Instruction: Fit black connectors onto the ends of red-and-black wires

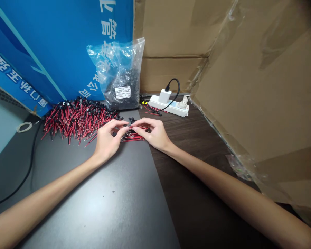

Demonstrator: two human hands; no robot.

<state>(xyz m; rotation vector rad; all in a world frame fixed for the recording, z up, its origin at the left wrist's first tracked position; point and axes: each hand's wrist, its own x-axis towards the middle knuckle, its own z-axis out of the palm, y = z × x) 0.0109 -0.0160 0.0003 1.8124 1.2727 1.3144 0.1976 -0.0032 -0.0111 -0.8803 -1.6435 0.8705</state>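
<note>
My left hand point(107, 140) and my right hand point(155, 135) meet fingertip to fingertip, each closed in a pinch. Between them is a small dark connector with a bit of red wire point(130, 126), mostly covered by the fingers. Below and behind the fingertips lies a small bunch of red and black connector wires point(134, 137). To the left of my left hand spreads a large heap of similar red and black wires with black connectors point(75, 119).
A clear plastic bag of black parts point(123, 84) stands behind the hands. At the back right is a white power strip point(177, 108) with plugs. Cardboard point(259, 103) walls the right side. A black cable point(32, 162) and a pale ring point(24, 127) lie left.
</note>
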